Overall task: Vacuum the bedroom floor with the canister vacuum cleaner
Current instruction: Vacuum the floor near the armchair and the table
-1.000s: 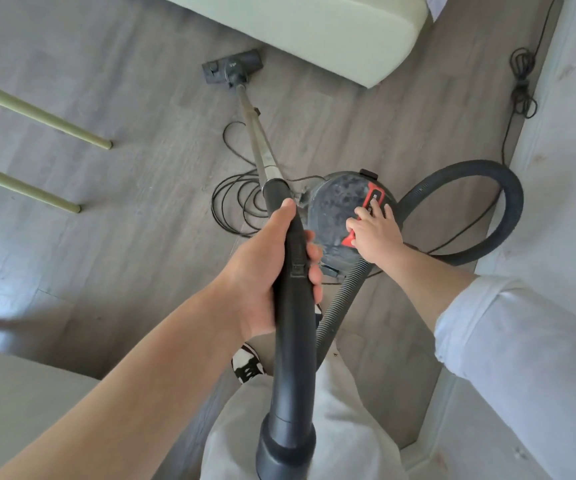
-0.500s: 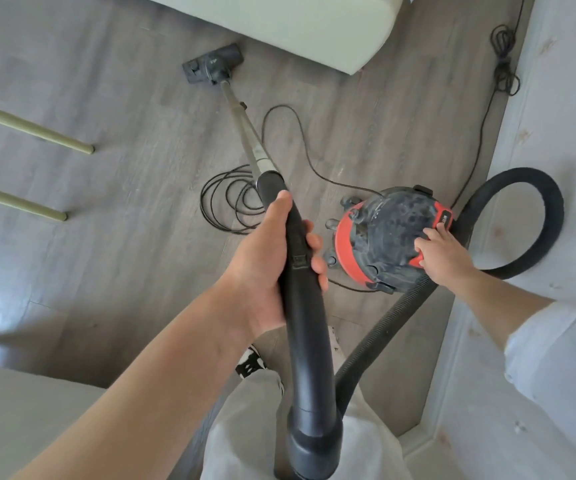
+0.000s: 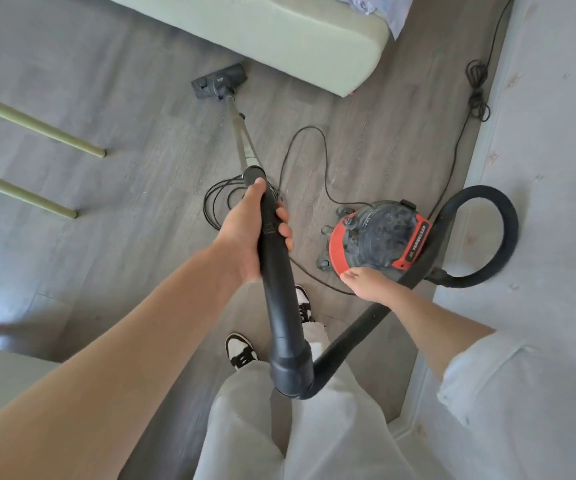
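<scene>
My left hand (image 3: 257,235) grips the black wand handle (image 3: 279,289). The metal tube runs forward to the floor head (image 3: 219,81), which sits on the grey wood floor (image 3: 123,98) beside the bed corner. The red and grey canister (image 3: 380,233) stands on the floor to the right of the wand. My right hand (image 3: 371,282) rests on the canister's near rim with its fingers stretched out to the left. The black hose (image 3: 508,230) loops from the canister round to the handle's end.
A pale mattress (image 3: 297,32) lies ahead. Two green furniture legs (image 3: 37,128) slant in at the left. The power cord (image 3: 215,202) lies coiled under the wand and trails along the pale wall (image 3: 549,133) on the right. My shoes (image 3: 241,351) stand below the handle.
My right hand has slid off the red strip on top of the canister down to its near rim. The canister now sits further right in view. My left hand keeps its grip.
</scene>
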A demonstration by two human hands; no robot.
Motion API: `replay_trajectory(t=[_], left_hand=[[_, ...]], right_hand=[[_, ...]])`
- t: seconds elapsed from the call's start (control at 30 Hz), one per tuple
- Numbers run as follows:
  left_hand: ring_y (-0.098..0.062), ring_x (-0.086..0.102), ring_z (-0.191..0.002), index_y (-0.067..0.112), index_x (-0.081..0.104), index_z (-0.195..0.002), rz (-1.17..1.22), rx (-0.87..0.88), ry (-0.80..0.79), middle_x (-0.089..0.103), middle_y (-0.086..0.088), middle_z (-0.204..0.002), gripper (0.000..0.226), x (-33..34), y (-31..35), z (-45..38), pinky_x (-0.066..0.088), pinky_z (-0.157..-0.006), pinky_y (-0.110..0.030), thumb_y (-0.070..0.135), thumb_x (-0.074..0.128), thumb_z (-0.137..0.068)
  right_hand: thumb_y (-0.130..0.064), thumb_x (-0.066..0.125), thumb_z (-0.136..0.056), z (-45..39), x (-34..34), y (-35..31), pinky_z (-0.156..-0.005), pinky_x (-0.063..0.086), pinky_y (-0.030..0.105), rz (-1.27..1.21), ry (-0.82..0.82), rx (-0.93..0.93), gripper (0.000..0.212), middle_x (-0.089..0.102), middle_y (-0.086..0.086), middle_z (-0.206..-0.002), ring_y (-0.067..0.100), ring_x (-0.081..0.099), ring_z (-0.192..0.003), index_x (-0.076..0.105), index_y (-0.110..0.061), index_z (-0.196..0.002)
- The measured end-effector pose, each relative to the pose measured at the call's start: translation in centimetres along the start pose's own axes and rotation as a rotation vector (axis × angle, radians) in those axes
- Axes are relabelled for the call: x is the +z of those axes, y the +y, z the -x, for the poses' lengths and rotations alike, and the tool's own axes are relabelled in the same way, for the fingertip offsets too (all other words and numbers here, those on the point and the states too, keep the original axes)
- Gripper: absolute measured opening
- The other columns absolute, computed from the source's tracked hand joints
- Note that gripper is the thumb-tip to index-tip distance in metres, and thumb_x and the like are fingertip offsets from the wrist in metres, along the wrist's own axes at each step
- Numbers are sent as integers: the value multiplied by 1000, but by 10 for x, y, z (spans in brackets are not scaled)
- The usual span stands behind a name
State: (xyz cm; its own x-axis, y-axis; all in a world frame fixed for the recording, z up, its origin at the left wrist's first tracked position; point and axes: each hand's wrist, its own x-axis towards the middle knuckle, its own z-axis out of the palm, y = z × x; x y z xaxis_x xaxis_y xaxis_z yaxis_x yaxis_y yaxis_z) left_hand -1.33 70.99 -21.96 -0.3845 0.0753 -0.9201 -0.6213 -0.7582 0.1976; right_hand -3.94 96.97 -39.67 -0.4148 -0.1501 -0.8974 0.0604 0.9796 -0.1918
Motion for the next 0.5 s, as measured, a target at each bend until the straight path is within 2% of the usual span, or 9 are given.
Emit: replay_trajectory(t=[0.03,0.13,0.17,0.23,0.27,0.33,0.37,0.4,0.5], left_hand=[[-11,47,-40,19,57,-81,-9,6,13,54,7,-62,41,-1,-3,2,43,-42,-20,57,60,-95],[-12,47,-39,17,57,-81,-11,36,50,55,5,-61,43,-10,-7,16,44,-41,-20,57,60,-96],[-13,48,-39,16,57,-80,-16,43,63,56,4,-61,44,-14,-10,21,44,-41,-20,57,59,-96],[-14,49,-39,15,58,-76,-27,46,76,57,2,-61,46,-18,-21,37,45,-42,-21,57,60,-96],[-15,50,-39,15,58,-73,-26,48,78,57,1,-60,48,-22,-29,50,46,-42,-22,57,59,-96],[-16,51,-39,15,60,-67,-21,35,78,58,0,-58,52,-22,-50,64,47,-43,-22,58,58,-97],[-17,52,-39,15,60,-64,-2,32,77,58,-1,-56,54,-23,-60,72,48,-44,-21,58,57,-97],[-17,52,-39,15,60,-63,20,34,76,58,-1,-55,56,-24,-67,78,48,-44,-21,59,56,-97],[-18,52,-39,14,60,-66,65,39,81,58,-2,-52,56,-33,-82,95,49,-47,-23,58,53,-99]], right_hand=[[-47,30,-102,6,3,-20,-91,41,40,-111,19,-12,51,60,15,-118,33,55,-118,59,-6,-114],[-51,31,-102,19,-2,-92,-107,39,43,-526,8,-28,60,46,21,-143,31,52,-123,54,-4,-130],[-53,32,-102,23,-7,-116,-105,43,42,-699,-45,-35,60,49,20,-141,28,56,-119,51,-7,-135],[-55,37,-100,36,-19,-161,-85,55,37,-1022,-171,-69,61,65,15,-116,25,67,-96,51,-7,-136],[-56,41,-98,47,-24,-184,-75,58,35,-1094,-249,-98,61,70,14,-104,24,71,-86,54,-5,-129],[-54,51,-93,61,-31,-214,-79,60,40,-1132,-384,-124,53,73,16,-98,29,73,-85,55,-5,-112],[-47,56,-92,70,-29,-227,-82,59,43,-1136,-397,-99,46,70,21,-104,33,73,-84,51,-6,-112],[-38,59,-93,75,-27,-235,-78,60,42,-1149,-382,-65,40,64,24,-112,34,72,-77,47,-7,-115],[-23,61,-94,93,-11,-246,-53,58,29,-1145,-337,1,28,51,23,-124,24,63,-57,45,-7,-112]])
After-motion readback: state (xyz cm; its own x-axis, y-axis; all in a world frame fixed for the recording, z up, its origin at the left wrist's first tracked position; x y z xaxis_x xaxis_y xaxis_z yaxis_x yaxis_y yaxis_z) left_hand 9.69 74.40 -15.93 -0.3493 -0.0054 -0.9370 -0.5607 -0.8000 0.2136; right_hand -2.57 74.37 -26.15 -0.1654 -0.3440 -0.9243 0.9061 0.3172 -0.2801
